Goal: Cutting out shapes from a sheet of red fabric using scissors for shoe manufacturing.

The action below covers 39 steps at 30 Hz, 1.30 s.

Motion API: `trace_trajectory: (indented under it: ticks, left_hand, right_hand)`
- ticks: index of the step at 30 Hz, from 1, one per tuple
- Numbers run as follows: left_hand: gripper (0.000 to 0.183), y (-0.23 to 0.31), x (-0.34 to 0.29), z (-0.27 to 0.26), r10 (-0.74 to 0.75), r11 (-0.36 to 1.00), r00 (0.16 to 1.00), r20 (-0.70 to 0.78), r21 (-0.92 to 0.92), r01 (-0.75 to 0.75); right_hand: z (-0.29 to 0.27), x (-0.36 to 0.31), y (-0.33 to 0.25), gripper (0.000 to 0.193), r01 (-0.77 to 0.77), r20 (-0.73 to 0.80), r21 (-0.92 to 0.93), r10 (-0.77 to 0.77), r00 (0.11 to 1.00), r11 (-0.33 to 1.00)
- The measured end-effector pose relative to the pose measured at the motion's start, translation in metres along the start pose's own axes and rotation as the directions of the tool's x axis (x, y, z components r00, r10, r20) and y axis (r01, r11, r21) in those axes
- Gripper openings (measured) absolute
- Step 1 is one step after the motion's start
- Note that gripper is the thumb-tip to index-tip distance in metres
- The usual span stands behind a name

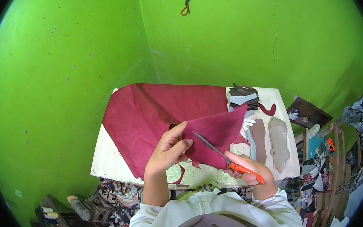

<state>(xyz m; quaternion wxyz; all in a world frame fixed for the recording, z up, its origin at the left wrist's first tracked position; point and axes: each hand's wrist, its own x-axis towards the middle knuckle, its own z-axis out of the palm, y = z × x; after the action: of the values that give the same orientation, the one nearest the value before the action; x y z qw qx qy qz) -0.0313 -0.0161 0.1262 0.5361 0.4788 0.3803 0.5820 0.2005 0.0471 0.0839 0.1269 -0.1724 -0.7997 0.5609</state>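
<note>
My left hand [169, 149] pinches the left edge of a maroon piece of fabric [216, 125], holding it up over the near part of the table. Orange-handled scissors [241, 170] are gripped in my right hand [254, 171]. Their dark blades lie across the maroon piece and point up and left toward my left fingers. Whether the blades are parted is hard to see. Behind the piece, a large maroon sheet [180, 94] covers the far and left part of the white table. Small maroon scraps [178, 174] lie at the near edge.
At the table's right are a stack of dark cut pieces [244, 96], a curved maroon piece [268, 109] and grey and brown shapes [279, 142]. Green walls close in behind. Another pair of scissors [186, 3] hangs there. Scraps [120, 197] cover the floor; a wooden rack [341, 160] stands right.
</note>
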Motion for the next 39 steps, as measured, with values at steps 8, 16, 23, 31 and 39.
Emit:
trace_trajectory:
  ticks: [8,16,23,31,39]
  left_hand:
    - [0.028,-0.024,0.001,0.017,0.275,0.952,0.957,-0.096,0.163,-0.257]
    - [0.036,-0.020,-0.006,0.033,0.192,0.981,0.962,-0.194,0.030,-0.190]
    - [0.042,-0.021,-0.009,0.042,0.268,0.956,0.947,-0.178,0.174,-0.238]
    - [0.052,-0.015,-0.010,0.050,0.312,0.941,0.919,-0.241,0.209,-0.265]
    - [0.057,-0.020,-0.012,0.045,0.313,0.924,0.931,-0.189,0.286,-0.253]
  right_hand:
    - [-0.009,-0.001,0.023,0.052,-0.151,0.103,0.181,0.133,0.986,0.972]
    - [-0.013,0.003,0.020,0.060,-0.290,0.237,0.328,0.219,0.947,0.899]
    - [-0.009,-0.004,0.034,0.074,-0.104,0.118,0.338,0.067,0.991,0.935]
    - [-0.006,-0.006,0.020,0.079,-0.021,0.070,0.224,0.006,0.998,0.974]
    - [-0.006,-0.008,0.023,0.094,-0.021,0.092,0.278,-0.004,0.996,0.960]
